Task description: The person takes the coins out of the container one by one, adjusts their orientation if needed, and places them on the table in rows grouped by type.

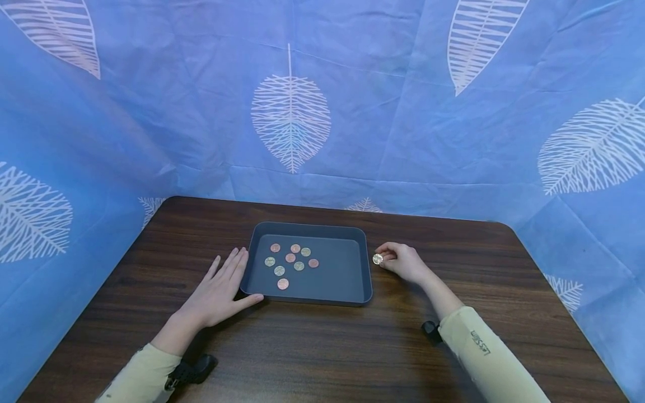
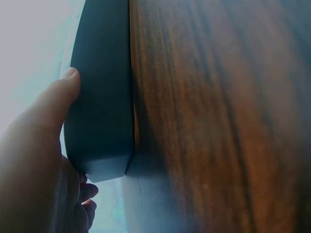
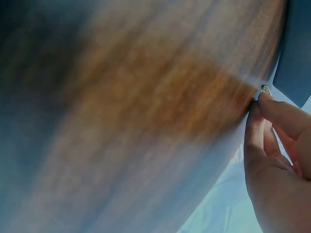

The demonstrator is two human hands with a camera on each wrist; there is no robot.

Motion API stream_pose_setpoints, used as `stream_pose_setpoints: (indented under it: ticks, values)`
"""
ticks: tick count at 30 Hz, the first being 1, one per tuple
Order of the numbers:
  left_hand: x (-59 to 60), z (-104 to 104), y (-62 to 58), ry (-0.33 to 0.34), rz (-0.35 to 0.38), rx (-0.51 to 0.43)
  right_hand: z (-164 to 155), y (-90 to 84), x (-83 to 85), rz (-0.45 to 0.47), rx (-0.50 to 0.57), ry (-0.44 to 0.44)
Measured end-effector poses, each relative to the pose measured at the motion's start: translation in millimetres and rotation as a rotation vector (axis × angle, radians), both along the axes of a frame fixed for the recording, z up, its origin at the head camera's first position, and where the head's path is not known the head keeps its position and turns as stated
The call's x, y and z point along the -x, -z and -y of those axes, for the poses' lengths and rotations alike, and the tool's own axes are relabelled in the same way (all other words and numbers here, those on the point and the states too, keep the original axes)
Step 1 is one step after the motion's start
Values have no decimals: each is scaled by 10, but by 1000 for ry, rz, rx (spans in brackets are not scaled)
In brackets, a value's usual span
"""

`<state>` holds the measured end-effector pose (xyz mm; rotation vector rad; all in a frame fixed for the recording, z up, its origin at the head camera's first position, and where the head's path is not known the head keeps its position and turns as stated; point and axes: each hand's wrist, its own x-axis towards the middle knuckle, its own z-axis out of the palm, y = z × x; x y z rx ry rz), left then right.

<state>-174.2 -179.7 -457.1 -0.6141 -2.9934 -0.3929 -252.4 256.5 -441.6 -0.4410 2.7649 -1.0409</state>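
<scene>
Coin pinched just beside the tray.

Head view: right hand pinching a gold coin in its fingers, just right of the dark tray on the worktop; tray lying to the left of the coin, more coins inside. Left hand flat, fingers straight, touching the tray's left wall. Left wrist view: thumb pressed against the tray. Right wrist view: blurry, coin between fingertips near the tray corner.

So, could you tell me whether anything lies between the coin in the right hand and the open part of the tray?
Only the tray's low right wall. The right hand pinches the coin just outside that wall. Inside, the eight coins lie toward the left half, leaving the right half bare. The left hand rests against the tray's left side, out of the way.
</scene>
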Motion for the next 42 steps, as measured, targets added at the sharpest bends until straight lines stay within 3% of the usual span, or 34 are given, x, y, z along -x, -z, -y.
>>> stream_pose_setpoints:
  ticks: [19,42]
  values:
    - [4,6,7,0,3,-16,26,6,-9,-111,-80,-24]
    - [5,12,8,1,13,-20,39,-4,-9,-76,-78,-8]
